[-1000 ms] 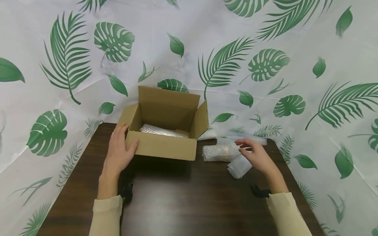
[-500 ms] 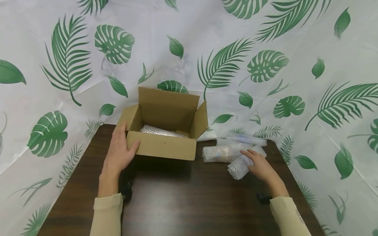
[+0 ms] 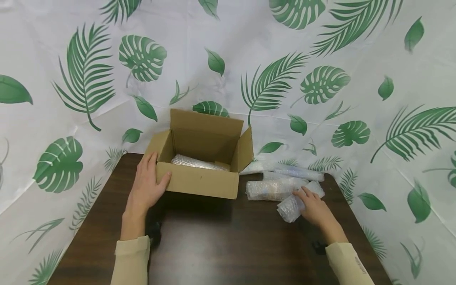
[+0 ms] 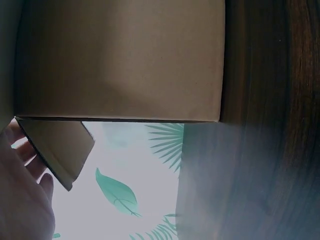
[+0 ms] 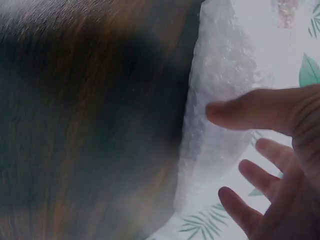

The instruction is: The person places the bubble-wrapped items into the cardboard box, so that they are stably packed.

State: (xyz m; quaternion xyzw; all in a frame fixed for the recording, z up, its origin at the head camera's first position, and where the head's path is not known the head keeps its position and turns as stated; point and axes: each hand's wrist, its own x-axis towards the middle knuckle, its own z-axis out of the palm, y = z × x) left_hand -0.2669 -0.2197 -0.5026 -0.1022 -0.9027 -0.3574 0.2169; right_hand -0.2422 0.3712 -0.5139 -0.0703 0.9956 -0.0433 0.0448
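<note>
An open cardboard box (image 3: 199,183) stands at the back of the table, a bubble-wrapped roll (image 3: 194,162) lying inside. My left hand (image 3: 144,190) rests at the box's front left corner, fingers fairly straight along the left flap (image 4: 62,145), thumb on the front flap. On the right, my right hand (image 3: 315,209) is over a short bubble-wrapped bundle (image 3: 290,209). In the right wrist view my thumb lies against the bubble wrap (image 5: 215,65), with the other visible fingers spread apart. What the wrapping holds is hidden. Just behind lies another bubble-wrapped roll (image 3: 267,190).
More wrapped packages (image 3: 299,173) lie at the back right, near the box. The dark wooden table (image 3: 221,245) stretches toward me. A white curtain with green leaves (image 3: 228,91) hangs right behind the table. A dark strap piece (image 3: 318,248) shows at my right wrist.
My right hand has come down from above onto the short wrapped bundle. The left hand has stayed at the box corner. The view has tilted slightly.
</note>
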